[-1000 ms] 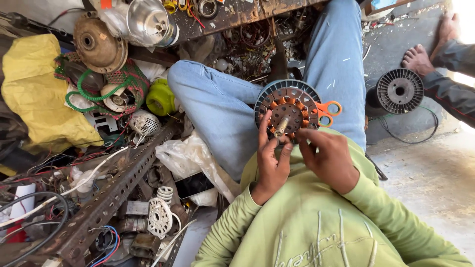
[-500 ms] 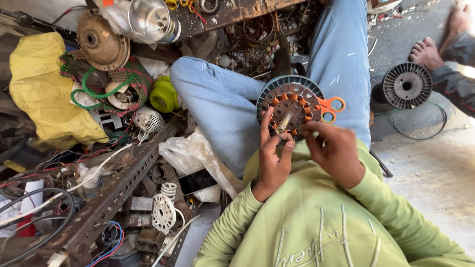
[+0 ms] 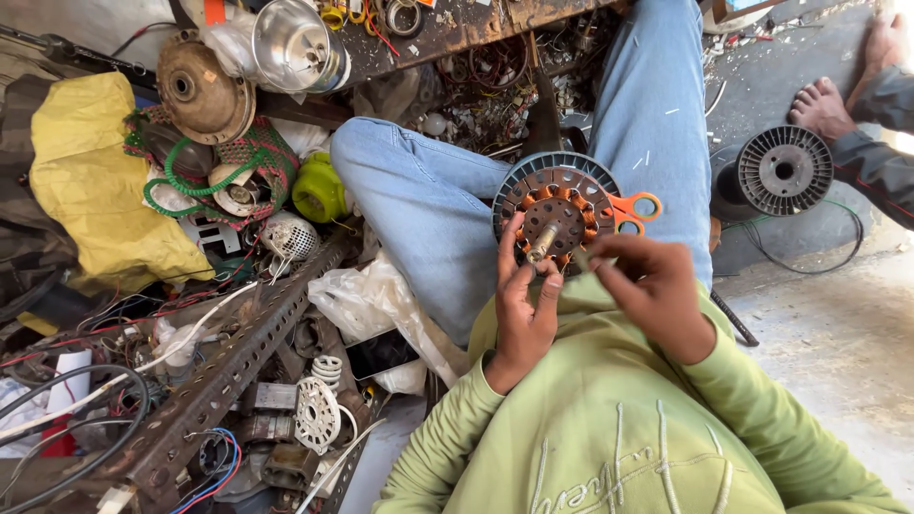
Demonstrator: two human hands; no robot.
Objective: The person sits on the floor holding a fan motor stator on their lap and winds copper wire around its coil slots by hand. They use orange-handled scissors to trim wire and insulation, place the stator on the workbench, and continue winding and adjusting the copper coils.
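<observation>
Gripping the wound motor stator (image 3: pixel 557 211) on the lap, left hand (image 3: pixel 525 306) clamps its edge while right hand (image 3: pixel 655 290) pinches at its windings.

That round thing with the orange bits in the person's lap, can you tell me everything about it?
The round motor part is a dark, ribbed metal disc with a ring of copper-orange wire coils set around its middle. A metal shaft sticks up from the centre, toward the camera. It rests on the person's lap, against the blue jeans. The left hand steadies its near edge, fingers beside the shaft; the right hand pinches something small at the coils. Orange-handled scissors lie touching its right side.
</observation>
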